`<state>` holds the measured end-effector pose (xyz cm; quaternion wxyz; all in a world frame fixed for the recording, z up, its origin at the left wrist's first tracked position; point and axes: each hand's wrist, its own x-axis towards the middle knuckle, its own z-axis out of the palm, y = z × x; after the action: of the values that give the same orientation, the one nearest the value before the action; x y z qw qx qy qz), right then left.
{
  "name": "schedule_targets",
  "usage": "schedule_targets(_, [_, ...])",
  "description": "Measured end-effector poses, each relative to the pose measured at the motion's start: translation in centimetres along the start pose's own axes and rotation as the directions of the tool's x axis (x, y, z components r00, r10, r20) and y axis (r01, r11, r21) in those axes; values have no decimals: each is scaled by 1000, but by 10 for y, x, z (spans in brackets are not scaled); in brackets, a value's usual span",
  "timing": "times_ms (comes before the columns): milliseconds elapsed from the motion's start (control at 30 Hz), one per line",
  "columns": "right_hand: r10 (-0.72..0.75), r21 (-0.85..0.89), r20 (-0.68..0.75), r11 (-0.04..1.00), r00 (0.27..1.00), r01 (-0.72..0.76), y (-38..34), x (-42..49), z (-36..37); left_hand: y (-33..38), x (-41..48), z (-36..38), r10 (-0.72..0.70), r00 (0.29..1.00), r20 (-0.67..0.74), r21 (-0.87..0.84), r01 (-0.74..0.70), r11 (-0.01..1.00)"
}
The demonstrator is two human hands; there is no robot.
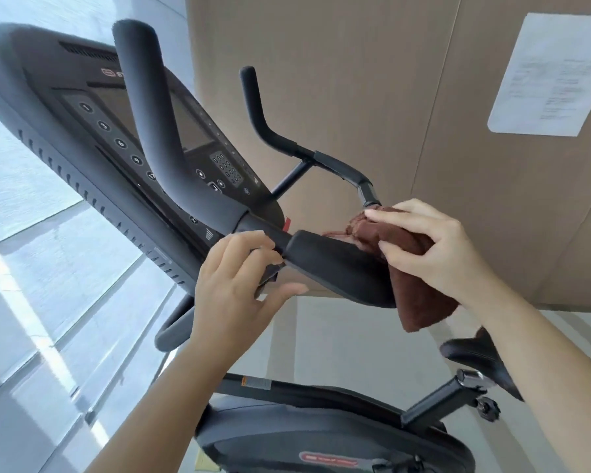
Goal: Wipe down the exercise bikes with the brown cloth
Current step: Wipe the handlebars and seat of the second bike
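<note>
A black exercise bike fills the head view, with its console [93, 131] at upper left and curved handlebars [157, 131] rising in front of it. My right hand [434, 254] presses the brown cloth [420, 302] against the right end of a padded black armrest [338, 268]. Part of the cloth hangs down below the pad. My left hand [232, 295] grips the bar junction just left of that pad, with the thumb spread out underneath. The bike's saddle [475, 356] and flywheel housing [321, 438] sit lower right.
A large cardboard box [389, 97] with a white paper label [546, 73] stands close behind the handlebars. A pale tiled floor with bright window light spreads to the left. The seat post [437, 401] angles up at lower right.
</note>
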<state>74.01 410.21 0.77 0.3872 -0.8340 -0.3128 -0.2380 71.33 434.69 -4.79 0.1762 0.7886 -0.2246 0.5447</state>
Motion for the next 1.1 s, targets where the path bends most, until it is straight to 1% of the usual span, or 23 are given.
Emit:
schedule_targets(100, [-133, 104, 89, 987, 987, 124, -9, 20, 11, 5, 12, -1, -7, 999, 45, 2, 7, 1000])
schedule_targets(167, [-153, 129, 210, 983, 966, 128, -11, 27, 17, 7, 14, 0, -34, 997, 73, 15, 33, 999])
schedule_targets(267, [-141, 77, 380, 990, 914, 121, -5, 29, 14, 10, 13, 2, -86, 995, 57, 37, 84, 996])
schedule_targets(333, [-146, 34, 439, 989, 887, 145, 0, 28, 10, 12, 12, 4, -92, 995, 41, 61, 90, 994])
schedule_targets(433, [-180, 40, 447, 983, 876, 182, 6, 26, 3, 16, 11, 6, -84, 996, 19, 113, 82, 990])
schedule_targets(567, [-214, 70, 430, 977, 877, 204, 31, 12, -14, 19, 8, 8, -125, 992, -16, 119, 126, 985])
schedule_targets(733, [-250, 134, 286, 966, 925, 220, 36, 10, -6, 27, 9, 8, -159, 987, 13, 193, 154, 969])
schedule_targets(800, [-253, 156, 258, 963, 933, 218, 30, 16, -1, 31, 10, 5, -172, 984, 41, 223, 159, 962])
schedule_targets(900, [-256, 189, 280, 960, 925, 208, 21, 25, 5, 35, 14, 2, -187, 980, 65, 257, 165, 952])
schedule_targets(1033, [-273, 187, 292, 956, 917, 225, 10, 37, 12, 33, 17, 0, -215, 973, 87, 225, 191, 956])
schedule_targets(1100, [-267, 211, 301, 955, 916, 209, 9, 42, 13, 28, 20, -4, -205, 973, 110, 240, 174, 955])
